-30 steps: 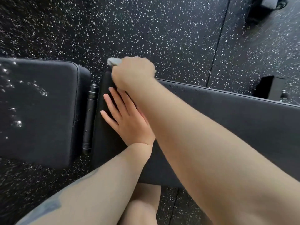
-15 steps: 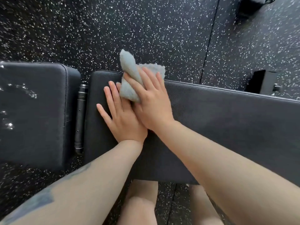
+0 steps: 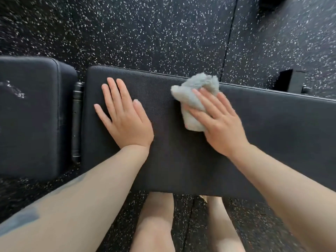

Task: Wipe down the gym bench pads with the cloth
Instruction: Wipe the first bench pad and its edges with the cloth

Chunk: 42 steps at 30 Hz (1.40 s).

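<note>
A long black bench pad [image 3: 272, 135] runs across the middle of the view. My left hand [image 3: 125, 119] lies flat on its left end, fingers spread, holding nothing. A crumpled grey cloth [image 3: 194, 100] rests near the pad's far edge, and my right hand [image 3: 220, 122] presses on it with fingers stretched over it. To the left, a second, shorter black pad [image 3: 31, 124] carries some wet glints near its left side.
A black metal bar [image 3: 76, 122] sits in the gap between the two pads. Speckled black rubber floor [image 3: 154, 30] surrounds the bench. A dark bench foot [image 3: 291, 80] shows at the far right. My bare legs [image 3: 154, 224] stand below the pad's near edge.
My right hand has slid the cloth to the right along the long pad, away from my left hand. The left hand has stayed flat on the pad's left end.
</note>
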### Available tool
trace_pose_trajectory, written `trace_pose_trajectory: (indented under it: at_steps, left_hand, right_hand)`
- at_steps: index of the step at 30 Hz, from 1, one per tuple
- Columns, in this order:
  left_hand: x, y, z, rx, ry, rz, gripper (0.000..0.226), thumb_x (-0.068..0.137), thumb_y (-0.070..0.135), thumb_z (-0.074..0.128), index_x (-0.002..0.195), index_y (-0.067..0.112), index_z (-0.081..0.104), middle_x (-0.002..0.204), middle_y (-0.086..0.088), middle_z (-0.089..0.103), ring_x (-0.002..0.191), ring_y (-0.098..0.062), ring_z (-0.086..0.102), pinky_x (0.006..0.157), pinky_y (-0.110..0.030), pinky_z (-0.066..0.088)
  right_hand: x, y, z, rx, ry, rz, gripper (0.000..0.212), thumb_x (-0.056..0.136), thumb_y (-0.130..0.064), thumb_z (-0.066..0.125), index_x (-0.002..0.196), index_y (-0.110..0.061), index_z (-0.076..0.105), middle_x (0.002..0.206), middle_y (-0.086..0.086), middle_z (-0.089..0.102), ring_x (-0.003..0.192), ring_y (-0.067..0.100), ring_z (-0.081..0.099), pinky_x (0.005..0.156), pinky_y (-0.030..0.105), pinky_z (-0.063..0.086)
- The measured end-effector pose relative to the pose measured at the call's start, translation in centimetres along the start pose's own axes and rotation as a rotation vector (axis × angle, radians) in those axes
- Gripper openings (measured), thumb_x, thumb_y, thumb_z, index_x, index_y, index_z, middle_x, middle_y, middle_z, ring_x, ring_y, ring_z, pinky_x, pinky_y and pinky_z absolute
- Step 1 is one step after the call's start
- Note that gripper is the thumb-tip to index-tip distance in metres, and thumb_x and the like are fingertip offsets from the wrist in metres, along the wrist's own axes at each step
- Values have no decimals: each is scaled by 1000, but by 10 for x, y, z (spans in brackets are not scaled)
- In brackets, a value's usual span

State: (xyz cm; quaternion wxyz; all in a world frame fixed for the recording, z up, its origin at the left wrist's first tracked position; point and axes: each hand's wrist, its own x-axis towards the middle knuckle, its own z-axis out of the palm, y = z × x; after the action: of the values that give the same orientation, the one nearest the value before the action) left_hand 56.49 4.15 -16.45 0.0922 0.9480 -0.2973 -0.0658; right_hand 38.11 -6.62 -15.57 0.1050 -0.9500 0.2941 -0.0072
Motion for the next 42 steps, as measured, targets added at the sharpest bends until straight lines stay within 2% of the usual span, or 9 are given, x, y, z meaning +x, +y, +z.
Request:
trace_pose_trajectory:
  at_steps: [5, 11, 17, 23, 26, 29, 34, 39, 42]
  left_hand:
    - [0, 5, -1, 39, -36, -14, 57, 99, 27, 24, 154, 21, 15, 162, -2, 11, 150, -20, 7, 119, -51, 5]
    - [-14, 21, 3, 20, -59, 21, 57, 100, 28, 26, 155, 18, 13, 162, -2, 10, 150, -20, 6, 119, -48, 7]
    - [-38, 58, 24, 21, 13, 69, 58, 99, 28, 33, 154, 17, 17, 160, 0, 20, 148, -17, 18, 117, -46, 16]
    - [-42, 61, 23, 26, -9, 63, 56, 101, 30, 25, 155, 18, 13, 162, 0, 11, 149, -18, 9, 119, -47, 11]
    - [-43, 67, 15, 40, -33, 66, 56, 101, 28, 23, 155, 18, 14, 162, -2, 11, 150, -21, 7, 119, -50, 7]
    - [-42, 71, 18, 26, -54, 54, 57, 100, 29, 22, 155, 19, 13, 162, 0, 10, 150, -19, 7, 119, -49, 7]
    - [-54, 69, 21, 6, -104, 296, 52, 102, 29, 27, 154, 21, 22, 162, 3, 15, 149, -16, 10, 120, -43, 7]
    - [-53, 73, 19, -3, -73, 346, 53, 101, 22, 27, 154, 19, 22, 161, 1, 19, 149, -17, 12, 120, -44, 9]
    - [-51, 71, 21, -25, -80, 353, 54, 100, 21, 32, 153, 19, 25, 160, 2, 20, 149, -17, 13, 120, -43, 8]
  right_hand:
    - [53, -57, 5, 188, 290, 911, 61, 71, -11, 41, 129, -12, 60, 143, 18, 46, 137, 38, 36, 111, 54, 24]
    - [-8, -24, -3, 53, -56, -16, 57, 84, 0, 48, 135, -23, 54, 152, 4, 37, 143, 22, 30, 118, 43, 21]
    - [43, -63, -9, 309, 278, 1010, 66, 71, -23, 35, 132, -16, 58, 149, 14, 40, 141, 33, 31, 114, 52, 19]
    - [-17, 7, -15, 133, -92, 1, 54, 81, -8, 43, 132, -20, 57, 151, 5, 39, 143, 22, 30, 118, 44, 19]
    - [-37, 65, -17, 118, 72, 429, 65, 76, 1, 51, 137, -21, 52, 148, 8, 42, 141, 25, 32, 118, 45, 16]
    - [22, -13, -5, 293, 302, 946, 60, 72, -8, 45, 129, -15, 60, 147, 12, 43, 141, 31, 32, 116, 48, 17]
    - [-46, -11, -2, 168, 63, 197, 42, 88, -5, 48, 126, -17, 63, 147, 7, 44, 139, 23, 36, 116, 44, 25]
    - [-13, 32, -9, 108, 263, 942, 64, 73, -6, 44, 134, -19, 55, 148, 16, 41, 140, 36, 32, 114, 50, 19]
    - [24, -29, -6, 220, 232, 757, 60, 80, -20, 36, 137, -21, 53, 152, 17, 34, 143, 37, 25, 115, 51, 13]
